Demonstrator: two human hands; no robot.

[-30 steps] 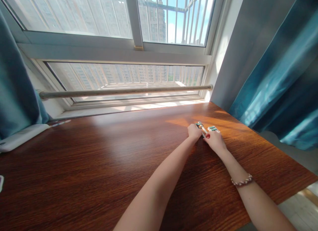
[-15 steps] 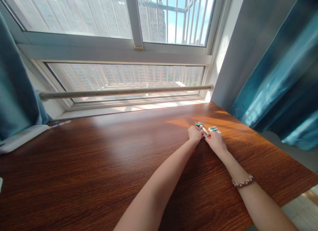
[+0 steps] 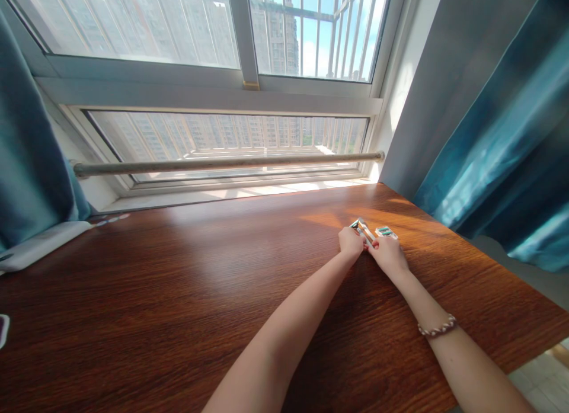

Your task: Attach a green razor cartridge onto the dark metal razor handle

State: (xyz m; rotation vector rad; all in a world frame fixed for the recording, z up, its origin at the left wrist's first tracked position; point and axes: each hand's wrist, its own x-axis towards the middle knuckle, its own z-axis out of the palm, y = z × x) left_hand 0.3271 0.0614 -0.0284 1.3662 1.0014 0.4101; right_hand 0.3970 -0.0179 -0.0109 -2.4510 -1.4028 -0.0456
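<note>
My left hand is closed, its fingers curled around a small slim thing with a dark green-edged head, which looks like a razor. Close against it, my right hand pinches the lower end of a slim silver-and-white stick with a rounded top. The fingertips of both hands nearly meet, and they hide where these two things end or join. Just beyond my right hand, a small white pack with green strips lies on the table; its near edge is covered by the hand.
The brown wooden table reaches to the window sill. A metal rail crosses before the window. Blue curtains hang on both sides. A white flat object lies at the left, and a pale-edged thing shows at the left edge.
The silver-and-white stick and the razor-like thing have tilted slightly, and less of the green head shows. Both hands stay close together; the whole view has shifted a little.
</note>
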